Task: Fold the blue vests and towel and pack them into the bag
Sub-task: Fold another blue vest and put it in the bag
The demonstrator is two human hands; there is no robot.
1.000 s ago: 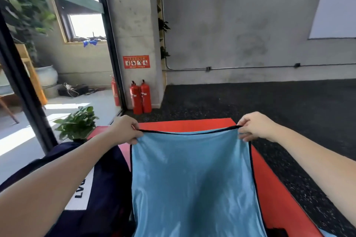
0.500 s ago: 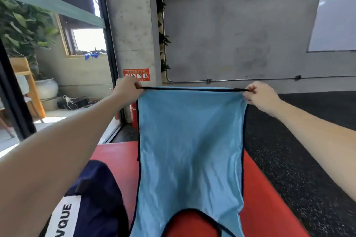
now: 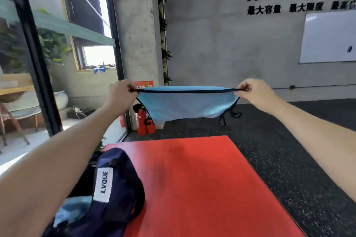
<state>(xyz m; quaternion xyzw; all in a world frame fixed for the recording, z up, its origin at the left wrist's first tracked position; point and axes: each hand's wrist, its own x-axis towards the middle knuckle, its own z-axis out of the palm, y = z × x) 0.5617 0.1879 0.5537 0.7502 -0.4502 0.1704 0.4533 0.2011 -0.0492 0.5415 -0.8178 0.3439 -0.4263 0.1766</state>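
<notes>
I hold a light blue vest (image 3: 185,105) with black trim stretched out in the air, high above the red mat (image 3: 202,184). My left hand (image 3: 120,95) pinches its left corner and my right hand (image 3: 252,90) pinches its right corner, so the black hem runs taut between them. The cloth billows away from me and its black straps dangle at the right. A dark navy bag (image 3: 111,192) with a white "LVQUE" label lies at the mat's near left. Some light blue fabric (image 3: 71,209) shows inside its opening.
Red fire extinguishers (image 3: 143,123) stand against a concrete pillar beyond the mat. Dark speckled flooring (image 3: 289,150) surrounds the mat on the right. A glass door with a black frame (image 3: 36,63) is on the left, and a whiteboard (image 3: 327,38) hangs on the far wall.
Both hands have swung the vest up and forward off the mat. It hung down in front of me before and now floats nearly level, uncovering the red mat.
</notes>
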